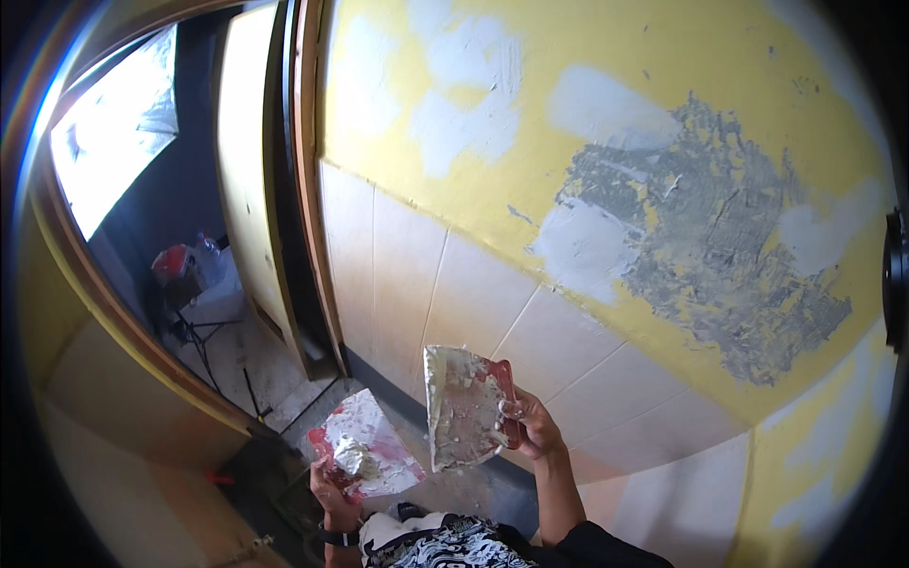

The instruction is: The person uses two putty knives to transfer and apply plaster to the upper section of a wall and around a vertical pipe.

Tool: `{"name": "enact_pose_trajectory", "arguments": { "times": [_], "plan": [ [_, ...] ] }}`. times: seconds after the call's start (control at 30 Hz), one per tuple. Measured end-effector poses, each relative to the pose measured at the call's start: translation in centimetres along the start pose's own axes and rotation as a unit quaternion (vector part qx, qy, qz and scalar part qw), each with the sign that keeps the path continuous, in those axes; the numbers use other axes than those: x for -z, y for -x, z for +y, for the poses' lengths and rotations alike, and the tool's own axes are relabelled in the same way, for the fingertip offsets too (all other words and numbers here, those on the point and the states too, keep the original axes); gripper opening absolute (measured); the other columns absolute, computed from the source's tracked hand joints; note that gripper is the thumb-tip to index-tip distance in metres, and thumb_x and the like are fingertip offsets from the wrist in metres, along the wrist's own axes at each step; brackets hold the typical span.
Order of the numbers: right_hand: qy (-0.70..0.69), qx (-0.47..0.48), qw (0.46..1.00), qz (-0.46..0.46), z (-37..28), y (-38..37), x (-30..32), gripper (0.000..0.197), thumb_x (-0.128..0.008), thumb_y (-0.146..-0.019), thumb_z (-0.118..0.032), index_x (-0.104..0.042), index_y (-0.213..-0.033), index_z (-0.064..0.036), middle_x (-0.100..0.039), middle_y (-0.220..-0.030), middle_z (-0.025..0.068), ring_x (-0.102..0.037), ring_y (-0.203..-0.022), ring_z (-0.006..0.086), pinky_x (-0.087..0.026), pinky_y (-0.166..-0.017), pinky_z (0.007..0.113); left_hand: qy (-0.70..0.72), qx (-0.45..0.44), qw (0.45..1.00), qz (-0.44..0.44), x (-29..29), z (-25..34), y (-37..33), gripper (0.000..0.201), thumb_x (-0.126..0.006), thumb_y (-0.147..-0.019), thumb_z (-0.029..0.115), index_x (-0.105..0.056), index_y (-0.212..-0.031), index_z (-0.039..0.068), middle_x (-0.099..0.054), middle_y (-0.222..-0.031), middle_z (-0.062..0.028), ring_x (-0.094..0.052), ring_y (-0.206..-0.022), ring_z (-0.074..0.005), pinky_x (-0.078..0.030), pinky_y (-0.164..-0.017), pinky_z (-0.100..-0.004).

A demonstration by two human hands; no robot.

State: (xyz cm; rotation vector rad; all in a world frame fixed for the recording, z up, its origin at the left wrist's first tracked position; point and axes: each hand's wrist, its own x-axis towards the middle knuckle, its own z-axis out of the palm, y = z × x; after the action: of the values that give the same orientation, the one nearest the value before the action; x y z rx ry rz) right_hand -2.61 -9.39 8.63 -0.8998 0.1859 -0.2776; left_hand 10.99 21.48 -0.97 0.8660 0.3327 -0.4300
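We are holding two flat, messy tools, one in each hand. Our left hand (329,485) is closing around the near edge of a red and white board (393,462). A lump of white paste (353,456) is sitting on that board, close to our fingers. Our right hand (535,428) is gripping the red side of a wide spreader (459,407), with the thumb lying on the front. We cannot tell how the other fingers are bending behind it. The spreader is standing nearly upright, and smears of paste are sticking to it. The two tools are sitting just beside each other, in front of our black and white shirt (473,544). A dark band (338,538) is going around our left wrist.

Past the tools, pale tiles (398,256) are covering the low part of a yellow wall (502,208). Higher up, a rough gray patch (720,237) is showing, and smooth white patches (587,241) are lying around it. On our left, a pale door (248,170) is standing open.
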Motion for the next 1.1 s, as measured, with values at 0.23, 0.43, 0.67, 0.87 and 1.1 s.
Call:
{"name": "enact_pose_trajectory", "arguments": {
  "times": [0.23,0.43,0.67,0.87,1.1],
  "plan": [
    [0.055,0.049,0.996,0.056,-3.7,2.8,-3.0,0.056,-0.069,-0.09,-0.013,-0.046,-0.139,0.0019,-0.056,-0.084,-0.0046,-0.055,-0.07,0.0069,-0.049,-0.062,0.025,0.035,0.002,0.99,-0.133,0.5,-2.5,-2.8,0.034,-0.052,-0.09,0.045,-0.062,-0.098,0.014,-0.065,-0.086,-0.0015,-0.065,-0.075,-0.018,-0.053,-0.058,-0.0317],
    [0.111,0.12,0.985,0.048,-7.4,4.0,-6.4,0.056,-0.07,-0.09,-0.017,-0.048,-0.137,0.0018,-0.058,-0.088,-0.0034,-0.056,-0.073,0.0063,-0.049,-0.065,0.023,0.085,0.125,0.984,-0.099,-6.3,5.2,4.8,0.044,-0.056,-0.092,0.027,-0.054,-0.135,0.016,-0.05,-0.073,0.0076,-0.049,-0.053,-0.006,-0.036,-0.037,-0.0221],
    [0.125,0.175,0.974,0.069,-8.5,4.1,-10.8,0.06,-0.07,-0.089,-0.018,-0.046,-0.14,0.0037,-0.063,-0.103,0.0007,-0.059,-0.086,0.0081,-0.05,-0.074,0.026,0.05,-0.033,0.986,-0.155,-3.4,4.9,4.8,0.03,-0.055,-0.095,0.03,-0.059,-0.121,0.017,-0.054,-0.075,0.0056,-0.05,-0.054,-0.0074,-0.035,-0.037,-0.0232],
    [0.139,0.186,0.969,0.09,-7.2,3.9,-12.7,0.058,-0.065,-0.09,-0.02,-0.046,-0.139,0.0027,-0.062,-0.097,-0.0015,-0.057,-0.078,0.0052,-0.047,-0.066,0.023,0.089,-0.05,0.986,-0.134,-1.1,4.7,4.5,0.024,-0.056,-0.095,0.03,-0.061,-0.113,0.016,-0.059,-0.079,0.0032,-0.055,-0.06,-0.0118,-0.041,-0.044,-0.0261],
    [0.177,0.193,0.959,0.111,-7.1,3.4,-14.6,0.056,-0.064,-0.089,-0.018,-0.048,-0.139,-0.0016,-0.053,-0.086,-0.0059,-0.051,-0.072,0.006,-0.044,-0.064,0.024,-0.032,-0.285,0.939,-0.188,3.7,3.0,3.3,0.059,-0.051,-0.095,0.056,-0.05,-0.133,0.01,-0.055,-0.122,-0.0043,-0.057,-0.102,-0.0188,-0.051,-0.055,-0.0274]
  ]
}}
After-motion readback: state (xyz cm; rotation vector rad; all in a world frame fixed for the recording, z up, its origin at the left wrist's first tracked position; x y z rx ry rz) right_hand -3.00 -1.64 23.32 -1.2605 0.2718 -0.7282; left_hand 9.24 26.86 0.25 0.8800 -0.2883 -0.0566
